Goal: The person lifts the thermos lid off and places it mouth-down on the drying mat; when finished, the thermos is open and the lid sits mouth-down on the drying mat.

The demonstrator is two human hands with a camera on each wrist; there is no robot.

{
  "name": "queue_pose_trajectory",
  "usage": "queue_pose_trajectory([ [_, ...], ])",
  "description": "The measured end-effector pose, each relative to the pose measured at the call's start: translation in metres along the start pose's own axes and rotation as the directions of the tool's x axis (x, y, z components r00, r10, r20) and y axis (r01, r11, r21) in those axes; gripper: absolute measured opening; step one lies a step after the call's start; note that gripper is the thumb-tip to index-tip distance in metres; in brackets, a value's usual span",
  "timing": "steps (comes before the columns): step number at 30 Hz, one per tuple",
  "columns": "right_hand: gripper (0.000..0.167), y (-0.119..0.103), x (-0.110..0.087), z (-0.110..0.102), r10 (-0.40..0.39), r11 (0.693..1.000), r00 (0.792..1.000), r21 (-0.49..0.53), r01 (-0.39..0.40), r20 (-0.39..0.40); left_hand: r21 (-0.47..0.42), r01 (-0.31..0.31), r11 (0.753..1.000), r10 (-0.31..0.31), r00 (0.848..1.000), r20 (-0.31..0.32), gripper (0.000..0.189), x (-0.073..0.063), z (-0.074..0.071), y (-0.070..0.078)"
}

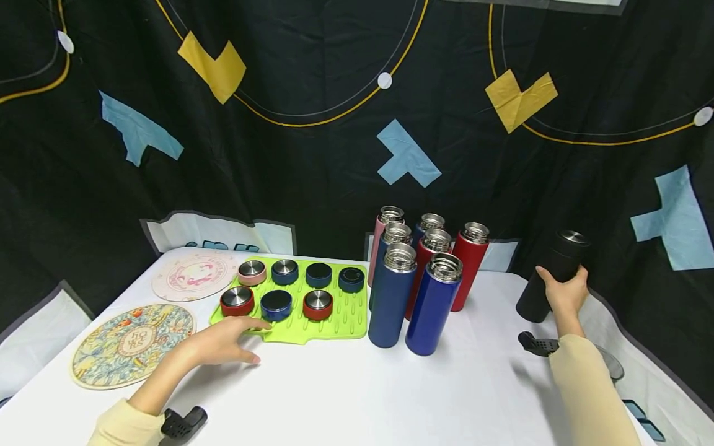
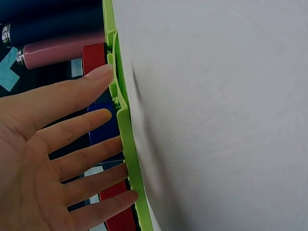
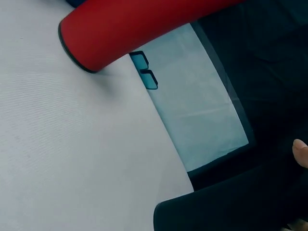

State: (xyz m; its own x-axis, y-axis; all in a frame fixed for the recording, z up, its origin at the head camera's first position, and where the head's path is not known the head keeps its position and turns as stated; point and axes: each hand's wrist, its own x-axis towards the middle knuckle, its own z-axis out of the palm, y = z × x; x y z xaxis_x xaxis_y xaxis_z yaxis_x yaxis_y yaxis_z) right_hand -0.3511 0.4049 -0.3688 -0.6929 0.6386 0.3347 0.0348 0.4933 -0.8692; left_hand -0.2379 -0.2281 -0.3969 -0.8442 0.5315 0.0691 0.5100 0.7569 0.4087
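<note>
My right hand [image 1: 566, 294] grips a black thermos bottle [image 1: 563, 260] with a silver-rimmed cap on top, at the table's right side. The bottle leans right in the head view; whether its base touches the table I cannot tell. In the right wrist view only fingertips [image 3: 301, 155] show beside the dark bottle [image 3: 216, 207]. My left hand [image 1: 223, 341] is spread at the front left of a green mat [image 1: 348, 319], holding nothing. Its fingers reach the mat's edge in the left wrist view; contact is unclear. Several bottle lids, including a red one [image 1: 237, 300] and a blue one [image 1: 276, 305], sit on the mat.
Right of the mat stand several uncapped bottles: dark blue [image 1: 390, 303], bright blue [image 1: 432, 316], red [image 1: 471, 266] and pink [image 1: 377, 241] among them. Two round mats, one patterned [image 1: 106, 353] and one pale pink [image 1: 167, 279], lie at left. A black curtain [image 1: 312, 173] hangs behind.
</note>
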Motion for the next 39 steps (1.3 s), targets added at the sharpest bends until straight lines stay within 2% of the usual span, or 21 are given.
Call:
queue_pose_trajectory([
  [7, 0.081, -0.001, -0.012, -0.002, -0.044, 0.998, 0.996, 0.042, 0.047, -0.072, -0.003, -0.013, 1.000, 0.012, 1.000, -0.019, 0.061, -0.001, -0.005, 0.001],
  [12, 0.085, -0.011, -0.031, -0.012, -0.073, 0.996, 0.996, 0.039, 0.075, -0.057, -0.026, -0.020, 0.999, 0.019, 0.999, -0.026, 0.059, -0.001, -0.009, 0.004],
  [16, 0.086, -0.024, -0.046, -0.027, -0.079, 0.996, 0.997, 0.030, 0.079, -0.016, -0.028, -0.034, 0.999, 0.033, 0.999, -0.040, 0.056, 0.001, -0.013, 0.012],
  [20, 0.086, -0.037, -0.061, -0.045, -0.087, 0.996, 0.995, -0.020, 0.088, 0.053, -0.020, -0.062, 0.998, 0.061, 0.995, -0.073, 0.052, 0.003, -0.020, 0.025],
  [26, 0.083, -0.060, -0.096, -0.061, -0.129, 0.989, 0.976, -0.052, 0.140, 0.176, -0.036, -0.108, 0.994, 0.102, 0.987, -0.127, 0.051, 0.006, -0.028, 0.051],
  [30, 0.077, -0.076, -0.122, -0.064, -0.227, 0.969, 0.951, -0.044, 0.242, 0.209, -0.041, -0.149, 0.988, 0.140, 0.976, -0.164, 0.055, 0.009, -0.031, 0.069],
  [33, 0.074, -0.090, -0.139, -0.065, -0.311, 0.947, 0.922, -0.011, 0.322, 0.230, -0.043, -0.162, 0.986, 0.151, 0.970, -0.190, 0.057, 0.012, -0.035, 0.082],
  [36, 0.070, -0.103, -0.154, -0.064, -0.421, 0.906, 0.874, 0.071, 0.417, 0.245, -0.046, -0.183, 0.982, 0.169, 0.960, -0.226, 0.059, 0.015, -0.040, 0.094],
  [39, 0.068, -0.115, -0.167, -0.061, -0.543, 0.839, 0.799, 0.151, 0.522, 0.257, -0.059, -0.207, 0.977, 0.184, 0.946, -0.269, 0.063, 0.018, -0.043, 0.105],
])
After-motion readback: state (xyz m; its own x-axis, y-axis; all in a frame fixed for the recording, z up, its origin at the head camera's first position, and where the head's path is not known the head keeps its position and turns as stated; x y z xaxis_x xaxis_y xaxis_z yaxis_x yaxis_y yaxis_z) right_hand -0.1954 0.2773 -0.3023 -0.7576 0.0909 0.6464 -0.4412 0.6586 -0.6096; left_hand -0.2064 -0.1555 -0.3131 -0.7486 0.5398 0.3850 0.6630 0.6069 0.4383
